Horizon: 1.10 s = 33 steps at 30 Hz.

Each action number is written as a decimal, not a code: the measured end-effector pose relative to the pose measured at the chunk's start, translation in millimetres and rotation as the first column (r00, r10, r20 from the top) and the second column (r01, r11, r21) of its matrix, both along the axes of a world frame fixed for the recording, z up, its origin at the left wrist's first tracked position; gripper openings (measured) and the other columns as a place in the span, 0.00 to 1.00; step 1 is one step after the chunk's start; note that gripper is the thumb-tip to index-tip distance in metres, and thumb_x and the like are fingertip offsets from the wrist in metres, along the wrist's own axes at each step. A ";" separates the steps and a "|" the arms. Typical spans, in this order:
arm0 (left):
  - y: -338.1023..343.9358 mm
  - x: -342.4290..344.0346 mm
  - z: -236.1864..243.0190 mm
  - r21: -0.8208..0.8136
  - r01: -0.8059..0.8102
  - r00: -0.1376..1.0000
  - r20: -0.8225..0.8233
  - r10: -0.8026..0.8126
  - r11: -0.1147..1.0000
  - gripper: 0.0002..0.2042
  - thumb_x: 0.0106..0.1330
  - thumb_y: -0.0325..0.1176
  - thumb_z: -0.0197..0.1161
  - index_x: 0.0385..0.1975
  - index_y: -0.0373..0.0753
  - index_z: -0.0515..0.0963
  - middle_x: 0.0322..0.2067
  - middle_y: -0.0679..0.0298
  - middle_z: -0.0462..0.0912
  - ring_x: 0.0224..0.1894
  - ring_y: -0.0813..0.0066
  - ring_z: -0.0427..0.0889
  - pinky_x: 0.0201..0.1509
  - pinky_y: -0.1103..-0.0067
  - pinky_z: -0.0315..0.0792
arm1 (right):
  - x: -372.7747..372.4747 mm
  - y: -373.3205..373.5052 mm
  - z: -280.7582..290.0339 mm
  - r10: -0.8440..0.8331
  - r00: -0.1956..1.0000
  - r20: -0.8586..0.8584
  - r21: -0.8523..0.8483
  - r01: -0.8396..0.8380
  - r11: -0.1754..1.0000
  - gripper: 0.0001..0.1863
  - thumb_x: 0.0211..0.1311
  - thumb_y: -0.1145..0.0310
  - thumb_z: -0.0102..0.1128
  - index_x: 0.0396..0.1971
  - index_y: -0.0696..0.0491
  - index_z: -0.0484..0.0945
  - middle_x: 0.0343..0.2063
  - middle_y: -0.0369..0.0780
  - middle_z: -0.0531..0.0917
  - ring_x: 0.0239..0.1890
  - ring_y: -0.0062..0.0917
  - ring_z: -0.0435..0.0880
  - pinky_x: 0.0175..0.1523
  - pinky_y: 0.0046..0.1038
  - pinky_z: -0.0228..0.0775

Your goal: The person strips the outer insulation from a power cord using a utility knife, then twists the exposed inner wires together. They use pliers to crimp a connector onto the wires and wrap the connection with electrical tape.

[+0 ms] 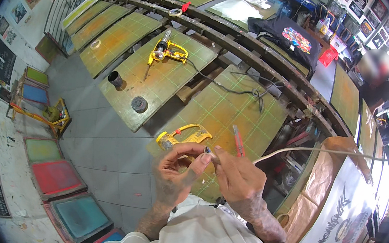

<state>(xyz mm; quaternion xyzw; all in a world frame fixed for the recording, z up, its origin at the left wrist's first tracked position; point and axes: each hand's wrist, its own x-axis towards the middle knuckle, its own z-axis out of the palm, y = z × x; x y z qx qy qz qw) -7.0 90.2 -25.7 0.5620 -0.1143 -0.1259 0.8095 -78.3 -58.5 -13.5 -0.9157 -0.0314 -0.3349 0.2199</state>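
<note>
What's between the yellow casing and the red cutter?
Just bare, gridded board; nothing lies between casing and cutter in the head view.

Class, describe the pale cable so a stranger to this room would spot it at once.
Start at the green-gridded board directly in front of the person. From the right hand, a pale cable curves rightward past the brown paper. Its light colour sets it apart from the dark cable lying tangled on that board.

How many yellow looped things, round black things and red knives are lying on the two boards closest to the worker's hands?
Yellow looped things: 2
Round black things: 2
Red knives: 1
Total: 5
</note>
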 end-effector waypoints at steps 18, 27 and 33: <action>4.4 29.3 1.0 0.093 -0.214 0.692 0.717 0.083 0.973 0.09 0.60 0.29 0.73 0.38 0.41 0.80 0.32 0.66 0.82 0.30 0.79 0.75 0.26 0.82 0.69 | 7.5 -1.9 -1.1 0.501 0.865 0.002 0.897 -0.224 0.382 0.10 0.71 0.71 0.65 0.43 0.63 0.83 0.26 0.39 0.86 0.24 0.17 0.81 0.28 0.24 0.72; 6.2 43.1 27.6 0.361 -0.172 0.474 0.846 -0.245 0.916 0.14 0.61 0.34 0.78 0.41 0.41 0.78 0.30 0.68 0.81 0.27 0.72 0.80 0.28 0.77 0.74 | -5.7 -10.5 5.7 0.402 0.913 -0.065 0.832 -0.173 0.527 0.09 0.72 0.72 0.64 0.43 0.62 0.84 0.26 0.36 0.84 0.23 0.11 0.74 0.26 0.19 0.64; -9.9 33.1 13.6 0.206 -0.148 0.514 0.852 -0.103 0.967 0.13 0.65 0.36 0.76 0.38 0.38 0.78 0.29 0.64 0.80 0.28 0.75 0.75 0.27 0.80 0.66 | -12.5 -4.0 11.5 0.340 0.939 -0.056 0.872 -0.119 0.474 0.09 0.73 0.71 0.63 0.44 0.61 0.84 0.27 0.33 0.83 0.25 0.10 0.74 0.27 0.18 0.65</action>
